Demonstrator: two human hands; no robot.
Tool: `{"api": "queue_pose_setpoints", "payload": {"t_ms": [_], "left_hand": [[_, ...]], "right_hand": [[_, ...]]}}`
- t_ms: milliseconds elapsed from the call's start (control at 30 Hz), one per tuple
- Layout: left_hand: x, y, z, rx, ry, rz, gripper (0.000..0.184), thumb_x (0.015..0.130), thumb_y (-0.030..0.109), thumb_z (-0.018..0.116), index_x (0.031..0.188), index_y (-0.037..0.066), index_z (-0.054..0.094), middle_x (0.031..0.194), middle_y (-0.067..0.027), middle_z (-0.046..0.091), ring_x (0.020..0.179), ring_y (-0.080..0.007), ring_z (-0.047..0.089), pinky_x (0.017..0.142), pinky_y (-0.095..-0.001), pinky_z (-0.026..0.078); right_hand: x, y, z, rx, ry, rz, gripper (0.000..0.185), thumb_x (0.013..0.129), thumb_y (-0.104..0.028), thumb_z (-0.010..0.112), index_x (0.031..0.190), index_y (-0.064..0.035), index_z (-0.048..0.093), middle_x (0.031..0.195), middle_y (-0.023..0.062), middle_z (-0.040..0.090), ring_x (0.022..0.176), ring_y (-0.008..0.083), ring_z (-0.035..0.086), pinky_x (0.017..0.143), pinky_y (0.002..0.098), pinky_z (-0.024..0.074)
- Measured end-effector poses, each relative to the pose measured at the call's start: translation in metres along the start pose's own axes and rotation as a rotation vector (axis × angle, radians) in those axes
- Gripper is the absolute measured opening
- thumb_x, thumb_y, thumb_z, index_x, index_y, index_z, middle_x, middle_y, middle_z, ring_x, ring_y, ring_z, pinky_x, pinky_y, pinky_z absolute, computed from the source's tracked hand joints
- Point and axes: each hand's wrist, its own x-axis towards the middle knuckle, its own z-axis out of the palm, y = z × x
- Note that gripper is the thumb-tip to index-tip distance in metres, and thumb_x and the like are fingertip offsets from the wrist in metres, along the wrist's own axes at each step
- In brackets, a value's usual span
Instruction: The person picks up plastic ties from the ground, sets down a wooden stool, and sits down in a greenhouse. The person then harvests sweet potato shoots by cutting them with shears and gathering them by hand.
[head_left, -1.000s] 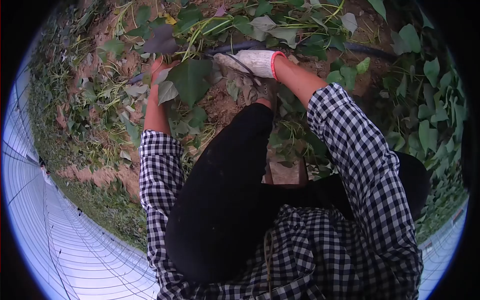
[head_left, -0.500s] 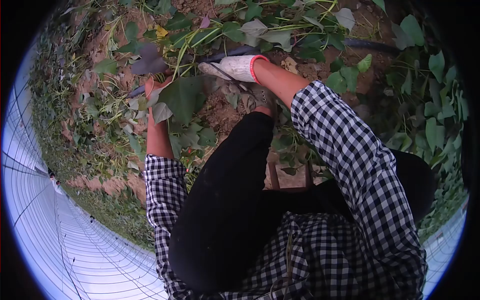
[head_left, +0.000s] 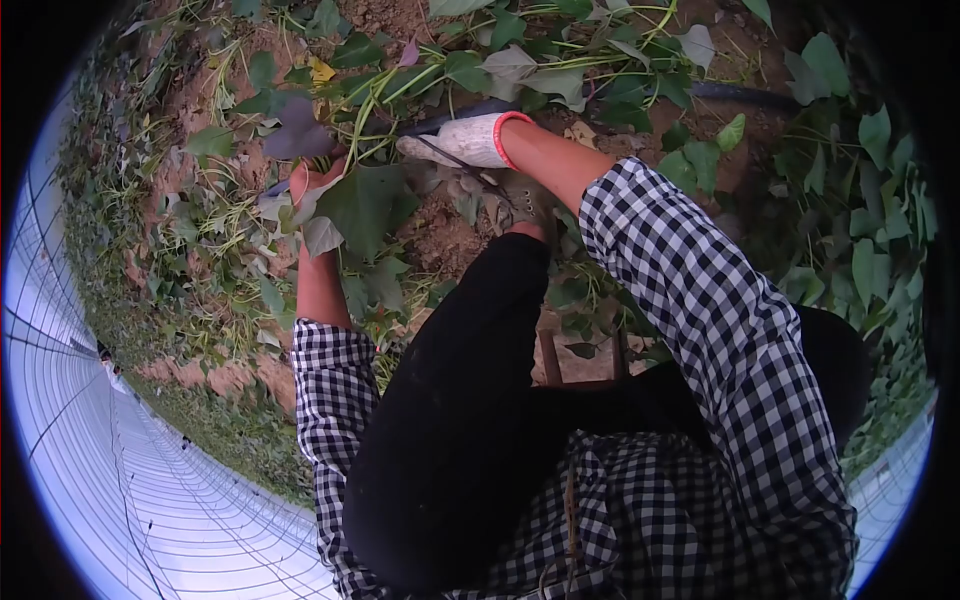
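Note:
My left hand (head_left: 314, 182), bare, is closed around a bunch of sweet potato vines (head_left: 368, 115), and large leaves (head_left: 362, 205) hide much of its fingers. To the right, my right hand (head_left: 462, 140) wears a soiled white glove with a red cuff. It is closed on a thin dark rod-like tool (head_left: 482, 178) that slants down past the palm; its kind and far end cannot be made out. The glove's fingertips are close to the vine stems, just above a shoe (head_left: 522, 200) on the soil.
A black hose (head_left: 740, 93) runs across the bed behind my hands. Bare soil (head_left: 445, 235) shows below them. Dense leafy vines (head_left: 870, 240) spread on the right. Brown legs of a low stool (head_left: 550, 357) stand beneath me. A ribbed greenhouse cover (head_left: 180, 500) curves at lower left.
My left hand and the leaves over it have shifted slightly right and turned a little. The gloved right hand stays almost in place, with the thin dark tool still in it.

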Motion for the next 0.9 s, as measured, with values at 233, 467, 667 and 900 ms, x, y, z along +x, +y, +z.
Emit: {"api": "queue_pose_setpoints", "payload": {"t_ms": [233,467,667,900], "left_hand": [[-0.002,-0.001,0.0,-0.01,0.006,-0.006,0.018,0.084,0.016,0.059,0.098,0.005,0.059,0.092,-0.011,0.063,0.083,-0.0244,0.059,0.075,-0.0358,0.047],[-0.006,-0.001,-0.001,-0.022,0.013,-0.005,0.018,0.085,0.015,0.058,0.1,0.005,0.058,0.092,-0.0101,0.063,0.084,-0.0232,0.059,0.077,-0.035,0.047],[-0.01,0.003,0.003,-0.022,0.03,0.003,0.017,0.087,0.015,0.057,0.101,0.005,0.058,0.093,-0.0094,0.063,0.084,-0.0222,0.059,0.078,-0.0343,0.046],[-0.053,0.012,0.003,-0.043,0.036,-0.04,0.016,0.088,0.015,0.057,0.102,0.006,0.057,0.094,-0.0086,0.062,0.085,-0.0211,0.058,0.079,-0.0335,0.046]], "right_hand": [[-0.022,-0.014,-0.004,0.205,-0.23,0.044,0.075,0.088,-0.069,0.036,0.09,0.001,0.06,0.07,0.0108,0.064,0.043,0.0179,0.056,0.037,0.0314,0.0447],[-0.022,-0.006,0.007,0.119,0.068,-0.248,0.074,0.086,-0.069,0.039,0.087,0.0011,0.063,0.074,0.0124,0.066,0.042,0.0208,0.057,0.036,0.0332,0.0449],[0.004,-0.027,0.012,0.058,0.044,0.078,0.068,0.086,-0.063,0.042,0.089,0.001,0.064,0.065,0.01,0.064,0.051,0.0224,0.061,0.049,0.0393,0.0477],[0.032,-0.003,0.025,-0.354,0.286,-0.217,0.073,0.091,-0.061,0.032,0.103,0.0028,0.065,0.097,0.0267,0.064,0.096,0.0417,0.06,0.087,0.0454,0.0445]]}}
